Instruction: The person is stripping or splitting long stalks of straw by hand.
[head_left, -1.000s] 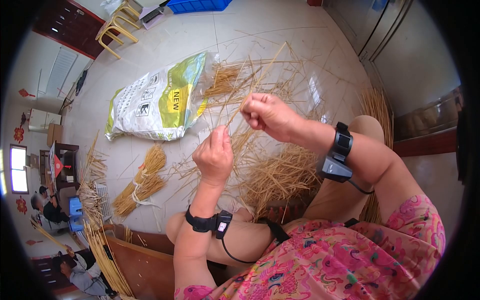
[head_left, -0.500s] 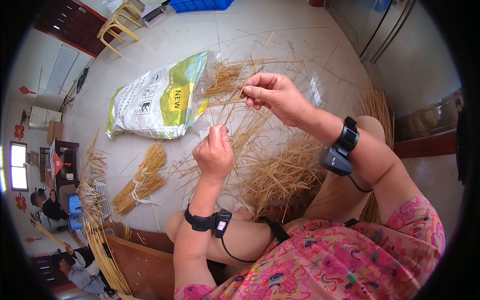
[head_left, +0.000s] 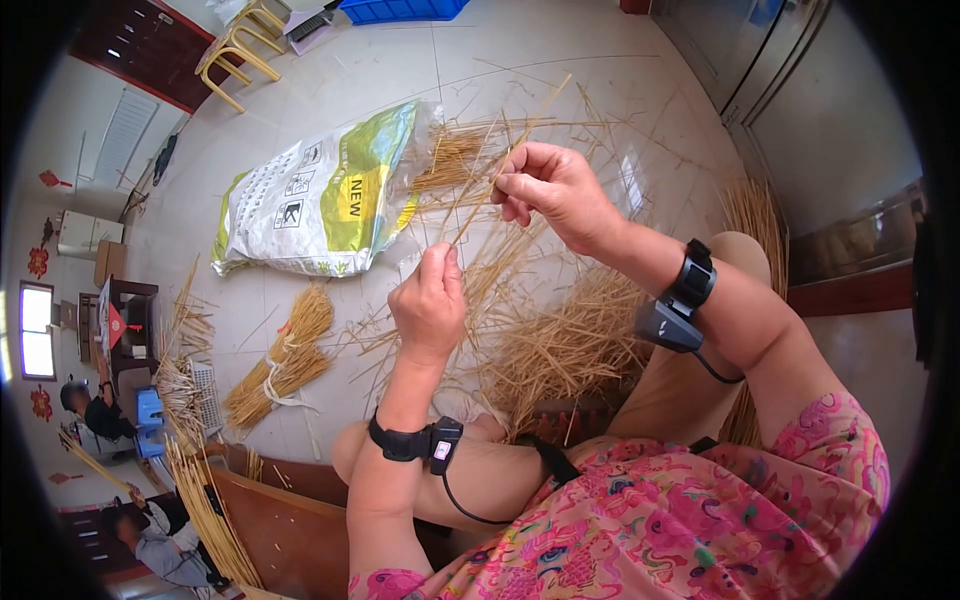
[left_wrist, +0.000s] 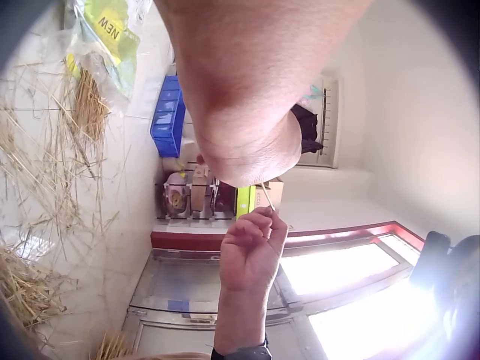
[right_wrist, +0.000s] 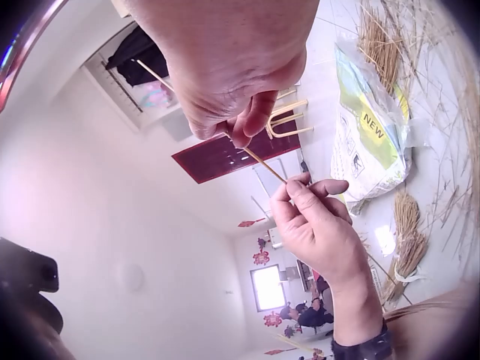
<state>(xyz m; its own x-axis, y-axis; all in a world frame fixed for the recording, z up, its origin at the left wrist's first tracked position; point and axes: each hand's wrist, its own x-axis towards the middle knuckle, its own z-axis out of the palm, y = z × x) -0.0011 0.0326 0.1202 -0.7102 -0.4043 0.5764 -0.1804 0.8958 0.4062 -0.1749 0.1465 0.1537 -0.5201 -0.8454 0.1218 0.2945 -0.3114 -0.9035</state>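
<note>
A thin straw stalk [right_wrist: 264, 165] runs between both hands in the right wrist view. My left hand [head_left: 430, 305] pinches its lower end between thumb and curled fingers. Farther up, the fingertips and thumb of my right hand [head_left: 560, 195] pinch the same stalk, whose tip slants beyond them. Both hands are raised over the straw-covered floor. In the left wrist view only a short bit of the stalk [left_wrist: 267, 196] shows, as the left hand's back hides the rest.
A white and green plastic bag [head_left: 315, 195] lies on the floor with straw [head_left: 450, 160] at its mouth. Left of my knees is a tied straw bundle [head_left: 285, 355]. A loose straw heap [head_left: 565, 350] lies near my legs. Other people [head_left: 165, 545] sit at the far left.
My right hand has turned and loosened from a closed fist to a fingertip pinch, moving up, then slightly right. The stalk's tip has swung left and back right. The left hand barely moved.
</note>
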